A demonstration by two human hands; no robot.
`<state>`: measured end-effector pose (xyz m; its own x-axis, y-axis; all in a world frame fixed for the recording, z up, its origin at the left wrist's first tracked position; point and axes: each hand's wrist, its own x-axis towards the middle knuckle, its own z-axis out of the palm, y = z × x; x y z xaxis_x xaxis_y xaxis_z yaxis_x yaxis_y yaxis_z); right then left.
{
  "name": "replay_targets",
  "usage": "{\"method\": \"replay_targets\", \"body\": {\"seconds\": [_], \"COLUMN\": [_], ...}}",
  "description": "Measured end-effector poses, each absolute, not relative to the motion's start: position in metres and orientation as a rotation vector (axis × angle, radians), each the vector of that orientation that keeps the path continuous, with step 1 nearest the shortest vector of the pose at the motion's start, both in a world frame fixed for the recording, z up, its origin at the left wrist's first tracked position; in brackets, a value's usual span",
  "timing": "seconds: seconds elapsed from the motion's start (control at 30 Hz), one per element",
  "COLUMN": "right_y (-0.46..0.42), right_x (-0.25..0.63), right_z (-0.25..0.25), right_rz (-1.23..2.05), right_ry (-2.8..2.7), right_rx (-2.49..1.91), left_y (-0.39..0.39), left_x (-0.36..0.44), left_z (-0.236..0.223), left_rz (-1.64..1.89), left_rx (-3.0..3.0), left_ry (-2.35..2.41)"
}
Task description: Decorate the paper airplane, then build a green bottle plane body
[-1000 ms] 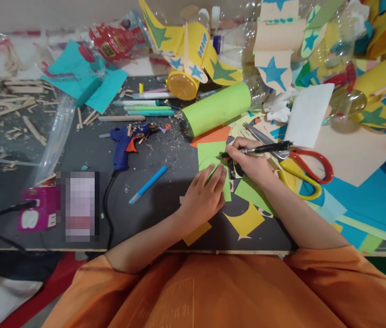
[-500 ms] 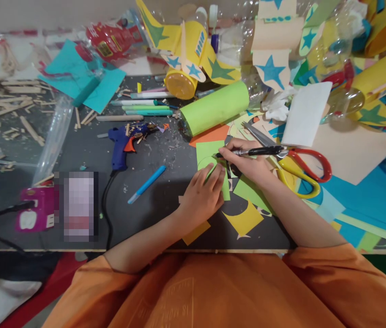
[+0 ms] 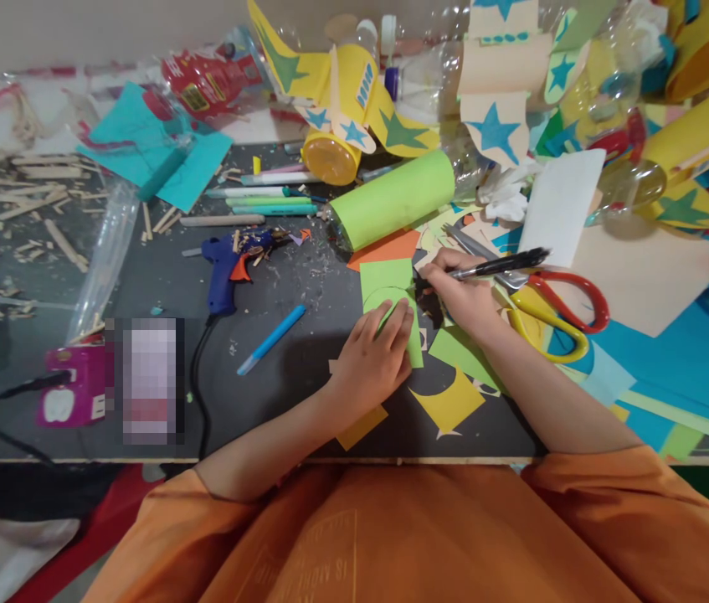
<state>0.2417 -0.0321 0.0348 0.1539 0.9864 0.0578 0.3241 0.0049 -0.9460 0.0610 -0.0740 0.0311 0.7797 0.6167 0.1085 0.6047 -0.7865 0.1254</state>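
Observation:
My left hand lies flat on a piece of light green paper, fingers stretched out and pressing it to the table. A dark curved line shows on the paper just above those fingertips. A black pen is in my right hand, pinched between thumb and fingers, its tip near the paper's right edge. Whether the tip touches the paper, I cannot tell. Scissors with red and yellow handles lie right beside my right hand. Below my hands is a yellow paper scrap with a curved cutout.
A green paper-wrapped bottle lies beyond my hands. To the left are a blue glue gun with its cord, a blue marker and a magenta box. Wood sticks litter the far left; coloured paper covers the right.
My right hand has moved slightly right with the pen, from the drawn curve toward the paper's right edge. My left hand stays on the paper.

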Motion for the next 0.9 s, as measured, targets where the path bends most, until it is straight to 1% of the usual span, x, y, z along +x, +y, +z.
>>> {"method": "replay_targets", "body": {"seconds": [0.07,0.37,0.5,0.9], "right_y": [-0.0309,-0.0288,-0.0288,-0.0294], "right_x": [0.2403,0.2388,0.24,0.2421], "right_z": [0.0359,0.0363,0.0329,0.0315], "right_rz": [0.86,0.972,1.005,1.016], "right_ry": [-1.239,-1.258,-1.195,-1.274], "right_rx": [-1.519,-1.492,-1.479,-1.474], "left_y": [-0.0737,-0.073,-0.0734,-0.0731], "left_x": [0.0614,0.0613,0.0606,0.0613], "left_z": [0.0324,0.0346,0.0334,0.0332], "left_rz": [0.213,0.136,0.161,0.153], "left_rx": [2.899,2.832,2.83,2.816], "left_ry": [0.993,0.998,0.988,0.996]}}
